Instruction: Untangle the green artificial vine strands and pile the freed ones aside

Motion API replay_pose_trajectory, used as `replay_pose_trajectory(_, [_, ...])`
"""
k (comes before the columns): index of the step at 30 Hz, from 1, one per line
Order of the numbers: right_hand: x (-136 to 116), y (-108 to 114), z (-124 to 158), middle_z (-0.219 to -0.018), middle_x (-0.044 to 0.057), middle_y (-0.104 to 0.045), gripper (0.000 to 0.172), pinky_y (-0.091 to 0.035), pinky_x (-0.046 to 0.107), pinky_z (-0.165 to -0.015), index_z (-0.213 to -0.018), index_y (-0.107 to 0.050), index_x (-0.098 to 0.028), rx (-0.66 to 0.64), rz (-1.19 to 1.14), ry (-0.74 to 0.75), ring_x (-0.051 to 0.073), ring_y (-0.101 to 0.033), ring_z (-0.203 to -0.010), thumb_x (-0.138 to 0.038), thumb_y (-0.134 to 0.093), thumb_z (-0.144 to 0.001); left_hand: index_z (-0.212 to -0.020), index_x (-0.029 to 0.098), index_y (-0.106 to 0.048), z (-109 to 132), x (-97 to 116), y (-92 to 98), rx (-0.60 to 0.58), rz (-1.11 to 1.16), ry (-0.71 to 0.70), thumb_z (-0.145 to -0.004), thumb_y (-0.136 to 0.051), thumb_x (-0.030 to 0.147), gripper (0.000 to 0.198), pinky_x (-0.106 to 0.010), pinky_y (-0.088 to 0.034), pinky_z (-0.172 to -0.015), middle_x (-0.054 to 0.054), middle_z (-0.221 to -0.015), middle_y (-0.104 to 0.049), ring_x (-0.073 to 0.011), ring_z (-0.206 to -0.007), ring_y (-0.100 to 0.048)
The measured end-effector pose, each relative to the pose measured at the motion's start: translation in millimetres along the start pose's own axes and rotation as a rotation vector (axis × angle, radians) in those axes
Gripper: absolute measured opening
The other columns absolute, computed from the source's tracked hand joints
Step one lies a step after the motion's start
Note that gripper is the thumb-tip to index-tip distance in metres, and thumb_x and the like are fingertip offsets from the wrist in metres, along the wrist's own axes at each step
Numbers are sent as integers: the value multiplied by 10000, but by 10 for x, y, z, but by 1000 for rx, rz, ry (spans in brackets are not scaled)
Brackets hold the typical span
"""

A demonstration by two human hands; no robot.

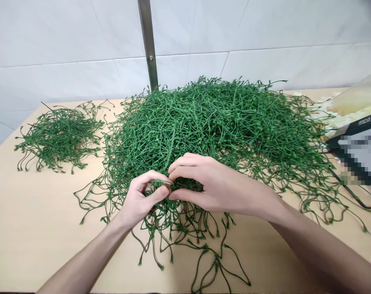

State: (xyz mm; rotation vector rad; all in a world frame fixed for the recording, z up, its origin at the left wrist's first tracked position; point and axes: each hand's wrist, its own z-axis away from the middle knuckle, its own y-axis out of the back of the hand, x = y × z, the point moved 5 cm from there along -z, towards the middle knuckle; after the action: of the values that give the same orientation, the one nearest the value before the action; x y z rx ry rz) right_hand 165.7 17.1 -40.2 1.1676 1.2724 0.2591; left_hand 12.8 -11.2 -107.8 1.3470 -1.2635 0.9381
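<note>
A big tangled heap of green plastic stems covers the middle of the light wooden table. At its near edge both hands meet. My left hand has its fingers curled and thumb pressed on a few green stems. My right hand lies over the stems, fingers bent and pinching the same bunch against the left fingertips. Loose stem ends trail toward me below the hands.
A smaller separate pile of green stems lies at the left back of the table. A metal post rises behind the heap against a white tiled wall. At the right edge are a dark-framed board and pale yellowish material.
</note>
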Motion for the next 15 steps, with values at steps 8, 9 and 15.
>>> replay_pose_trajectory(8, [13, 4, 46, -859, 76, -638, 185, -439, 300, -761, -797, -657, -118, 46, 159, 21, 174, -550, -836, -121, -524, -925, -764, 167, -713, 21, 6, -25, 46, -12, 49, -777, -746, 320, 157, -261, -488, -610, -46, -725, -717, -153, -643, -621])
replay_pose_trajectory(9, [11, 8, 47, -844, 72, -633, 198, -428, 290, -737, -789, -652, -118, 40, 177, 19, 167, -547, -814, -119, -517, -934, -757, 162, -702, 22, 13, -24, 41, -23, 49, -786, -735, 331, 174, -261, -478, -593, -40, -691, -696, -149, -621, -606])
replay_pose_trajectory(15, [79, -10, 17, -652, -28, -574, 171, -344, 226, -579, -850, -627, -133, -73, -13, -67, 79, -448, -548, -189, -511, -963, -777, 155, -625, 28, 41, -50, -91, -51, 15, -873, -621, 446, 306, -259, -428, -576, -17, -674, -592, -134, -605, -532])
